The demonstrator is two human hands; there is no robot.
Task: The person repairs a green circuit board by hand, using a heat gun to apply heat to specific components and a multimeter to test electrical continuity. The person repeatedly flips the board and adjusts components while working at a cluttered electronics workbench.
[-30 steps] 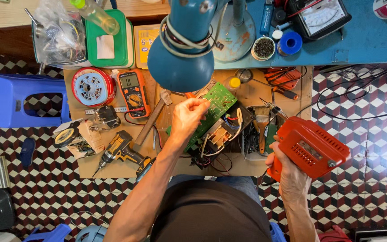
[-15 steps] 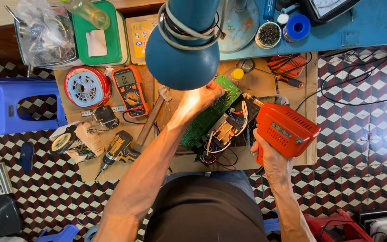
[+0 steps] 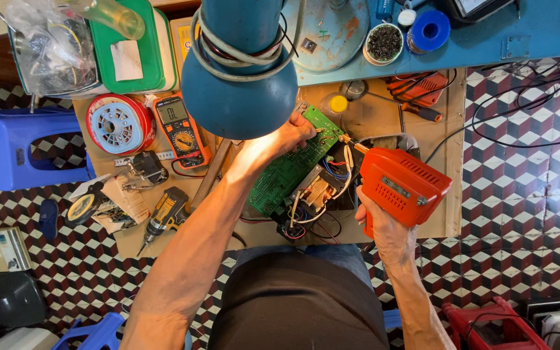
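A green circuit board (image 3: 290, 170) with wires and a transformer lies tilted on the small wooden table (image 3: 448, 194). My left hand (image 3: 291, 135) pinches its upper edge under the blue lamp shade (image 3: 240, 97). My right hand (image 3: 384, 227) grips the handle of an orange soldering gun (image 3: 402, 185), whose tip touches the board's upper right corner beside my left fingers.
An orange multimeter (image 3: 180, 129), a red wire reel (image 3: 118, 123), a small drill (image 3: 163, 217), pliers and tape sit at the table's left. Red-handled tools (image 3: 416, 91) lie at the back right. A blue stool (image 3: 21, 149) stands to the left; cables trail over the tiled floor.
My right hand has brought the soldering gun in from the right edge until its tip meets the board. My left hand has stayed on the board's top edge.
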